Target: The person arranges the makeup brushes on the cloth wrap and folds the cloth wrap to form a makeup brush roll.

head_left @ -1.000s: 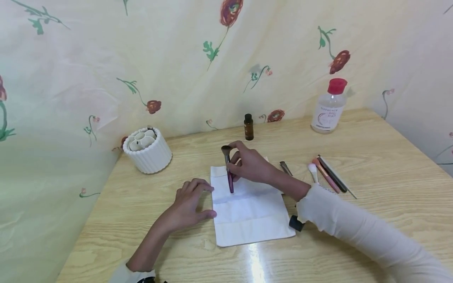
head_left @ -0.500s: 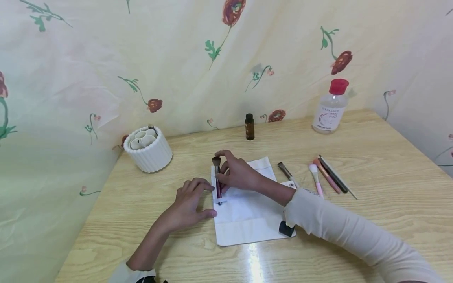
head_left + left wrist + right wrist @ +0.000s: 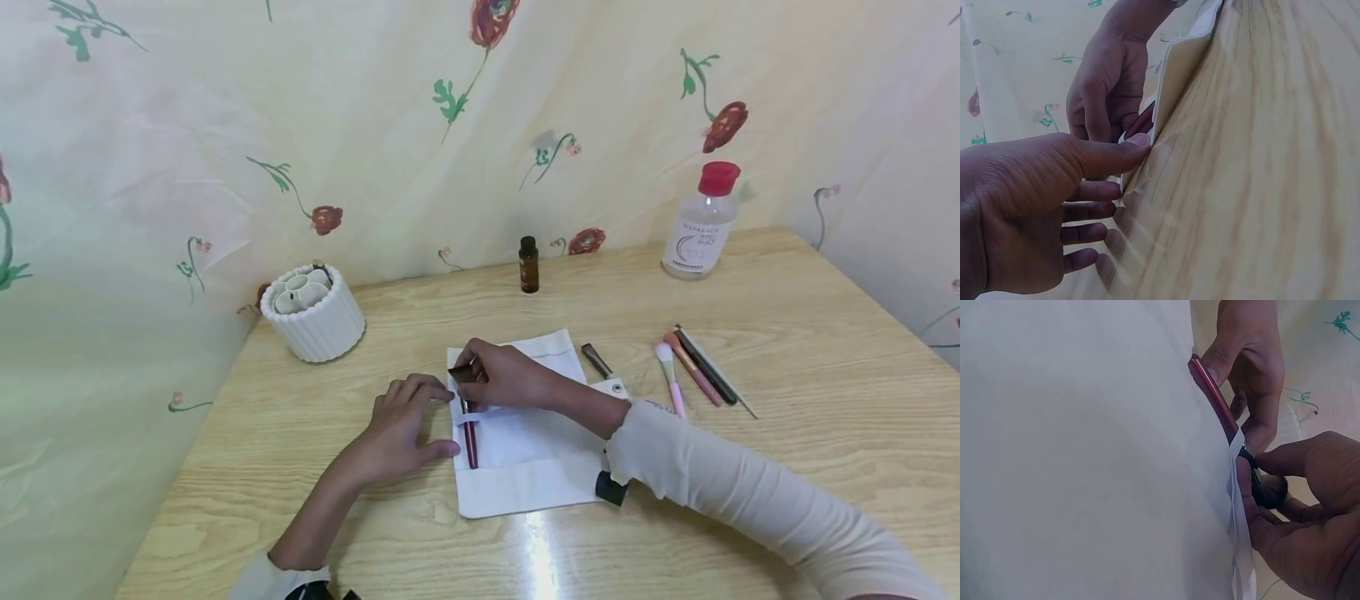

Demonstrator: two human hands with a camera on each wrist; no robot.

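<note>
A makeup brush with a dark red handle [image 3: 471, 446] lies along the left side of a white cloth brush roll [image 3: 525, 493]. Its handle passes beneath a white loop [image 3: 470, 419] on the cloth, dark bristles pointing to the back. My right hand [image 3: 506, 377] pinches the brush near its bristle end; in the right wrist view thumb and finger close around the dark ferrule. At the roll's left edge rests my left hand [image 3: 400, 427], fingers extended and thumb apart. The left wrist view shows the left thumb [image 3: 1129, 147] right at the cloth's edge.
Right of the roll lie a flat dark-tipped brush [image 3: 597, 360], a pink-handled brush [image 3: 670, 379] and several other slim tools. A ridged white holder [image 3: 318, 321] stands at back left. At the back are a small brown bottle [image 3: 528, 267] and a red-capped clear bottle [image 3: 701, 225].
My right hand has brought the brush left and down onto the roll, and its handle has slid through the loop toward the front. My left hand has stayed at the edge.
</note>
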